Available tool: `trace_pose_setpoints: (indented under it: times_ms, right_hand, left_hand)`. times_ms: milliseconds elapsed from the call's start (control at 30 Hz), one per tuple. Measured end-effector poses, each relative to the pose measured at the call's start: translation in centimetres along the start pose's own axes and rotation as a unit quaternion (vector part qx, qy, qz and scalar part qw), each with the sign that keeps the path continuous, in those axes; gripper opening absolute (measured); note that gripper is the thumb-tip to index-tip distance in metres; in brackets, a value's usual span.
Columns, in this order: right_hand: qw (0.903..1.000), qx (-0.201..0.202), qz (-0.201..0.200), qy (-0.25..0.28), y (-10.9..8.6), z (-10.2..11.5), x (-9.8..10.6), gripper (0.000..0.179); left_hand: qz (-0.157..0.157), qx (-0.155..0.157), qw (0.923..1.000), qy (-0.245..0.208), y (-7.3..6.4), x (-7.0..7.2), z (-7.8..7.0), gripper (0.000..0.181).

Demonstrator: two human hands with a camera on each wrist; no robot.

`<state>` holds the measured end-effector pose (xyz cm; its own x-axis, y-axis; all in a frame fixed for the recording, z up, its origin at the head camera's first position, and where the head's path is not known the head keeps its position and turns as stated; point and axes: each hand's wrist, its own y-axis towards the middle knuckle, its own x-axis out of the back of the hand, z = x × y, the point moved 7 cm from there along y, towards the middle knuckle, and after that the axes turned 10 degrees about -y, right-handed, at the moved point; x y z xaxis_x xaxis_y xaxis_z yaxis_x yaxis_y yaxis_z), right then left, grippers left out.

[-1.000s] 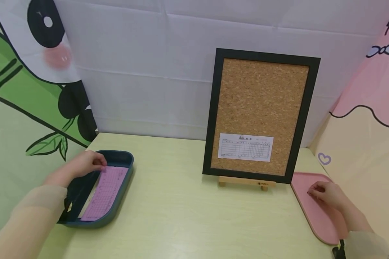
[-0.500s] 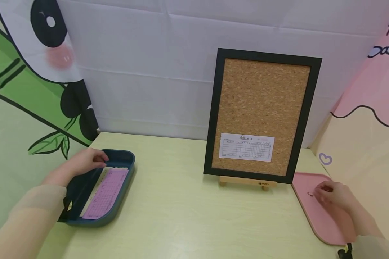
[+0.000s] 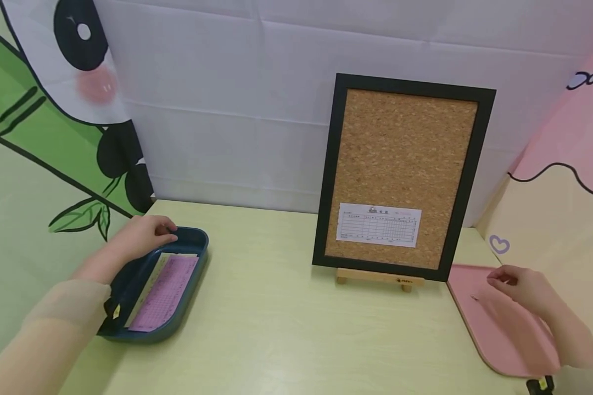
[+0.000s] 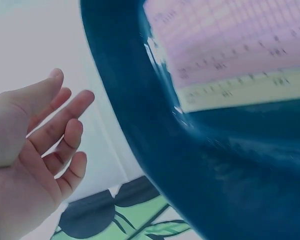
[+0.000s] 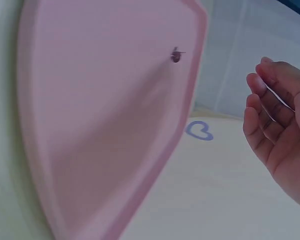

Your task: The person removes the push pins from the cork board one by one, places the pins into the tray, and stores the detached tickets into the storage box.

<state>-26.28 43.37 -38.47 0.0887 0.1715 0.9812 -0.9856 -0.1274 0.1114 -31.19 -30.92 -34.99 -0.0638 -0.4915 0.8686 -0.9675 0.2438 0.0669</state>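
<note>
My left hand (image 3: 145,237) hovers above the far left part of a dark blue tray (image 3: 202,258), its fingers loosely bent and holding nothing. Inside that tray lie a pink printed slip (image 4: 225,35) and, showing beside it, a pale yellow printed slip (image 4: 250,90). Over on the right, my right hand (image 3: 526,288) is raised above a pink tray (image 3: 516,323). Its fingers are loosely curled and nothing shows between them. A tiny metallic item (image 5: 176,55), too small to identify, lies on the pink tray, apart from the hand.
A black-framed cork board (image 3: 407,148) leans on a small wooden stand (image 3: 375,276) near the back of the table (image 3: 277,307). A white printed form (image 3: 379,225) is on its lower part. A white cloth (image 3: 227,148) hangs behind, with cartoon-printed sheets at both sides.
My left hand has let go of the pink slip and lifted away toward the far end. My right hand has left the tiny item, rising and moving right. The view shifted slightly left.
</note>
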Motion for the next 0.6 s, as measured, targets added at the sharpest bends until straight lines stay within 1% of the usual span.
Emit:
trace_pose_setpoints:
  times_ms: [100, 200, 267, 433, 600]
  right_hand:
    - [0.9996, 0.008, -0.027, -0.005, -0.2, 0.6, 1.1, 0.017]
    - [0.9986, 0.019, -0.049, 0.002, -0.3, 1.5, 1.9, 0.015]
    - [0.9978, 0.027, -0.06, 0.008, -0.5, 2.0, 2.4, 0.013]
    - [0.9929, 0.048, -0.107, 0.016, -0.8, 3.3, 3.8, 0.007]
    - [0.9885, 0.056, -0.14, 0.017, -1.0, 4.6, 4.9, 0.007]
  left_hand:
    - [-0.016, 0.003, 0.9999, 0.005, -0.1, 0.3, -1.1, 0.027]
    - [-0.027, 0.003, 0.9996, 0.005, -0.2, 0.4, -2.3, 0.029]
    - [-0.032, 0.002, 0.9995, 0.002, -0.3, 0.3, -3.1, 0.03]
    - [-0.042, 0.004, 0.9991, 0.005, -0.4, 0.2, -5.1, 0.034]
    - [-0.075, -0.014, 0.9968, 0.023, -0.7, 0.3, -7.2, 0.036]
